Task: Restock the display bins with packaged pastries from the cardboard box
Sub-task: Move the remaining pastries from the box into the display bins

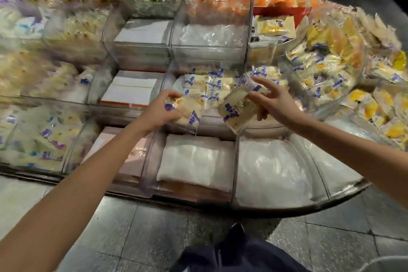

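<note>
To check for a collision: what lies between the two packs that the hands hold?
In the head view, the left pack and right pack are apart; between them shows the clear bin with pastry packs lying in it.

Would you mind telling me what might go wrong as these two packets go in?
The right hand pinches the tilted packet by one edge over the bin's front wall; it might slip into the white-lined compartment below. The left hand wraps the other packet, so squeezing could crush it.
</note>
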Motion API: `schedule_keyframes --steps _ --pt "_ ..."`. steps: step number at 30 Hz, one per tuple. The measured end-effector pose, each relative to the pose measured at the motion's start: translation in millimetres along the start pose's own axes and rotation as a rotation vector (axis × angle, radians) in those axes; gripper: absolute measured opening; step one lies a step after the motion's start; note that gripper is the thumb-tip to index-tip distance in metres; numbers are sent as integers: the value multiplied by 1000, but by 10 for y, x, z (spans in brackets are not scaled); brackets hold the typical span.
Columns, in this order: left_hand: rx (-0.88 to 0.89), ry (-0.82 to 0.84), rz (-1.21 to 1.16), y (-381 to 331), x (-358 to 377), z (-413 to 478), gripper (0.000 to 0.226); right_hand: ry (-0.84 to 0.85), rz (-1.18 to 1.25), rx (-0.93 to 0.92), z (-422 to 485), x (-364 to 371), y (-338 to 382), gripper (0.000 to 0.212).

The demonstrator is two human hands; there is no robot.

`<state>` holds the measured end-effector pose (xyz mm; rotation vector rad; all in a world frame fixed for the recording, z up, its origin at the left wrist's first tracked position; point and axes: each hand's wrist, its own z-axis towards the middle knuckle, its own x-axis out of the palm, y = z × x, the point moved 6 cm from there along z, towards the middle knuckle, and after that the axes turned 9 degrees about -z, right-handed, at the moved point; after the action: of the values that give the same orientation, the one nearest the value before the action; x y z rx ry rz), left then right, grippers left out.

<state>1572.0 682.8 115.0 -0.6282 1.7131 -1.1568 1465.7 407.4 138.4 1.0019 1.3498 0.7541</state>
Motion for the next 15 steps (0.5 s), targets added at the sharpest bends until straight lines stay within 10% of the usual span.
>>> schedule_keyframes --steps 11,15 --pt "63 48 -194 181 -417 1023 65 -157 -35 139 731 340 -301 27" --pt "-2 168 -204 213 -430 1494 38 -271 -10 199 881 453 -428 39"
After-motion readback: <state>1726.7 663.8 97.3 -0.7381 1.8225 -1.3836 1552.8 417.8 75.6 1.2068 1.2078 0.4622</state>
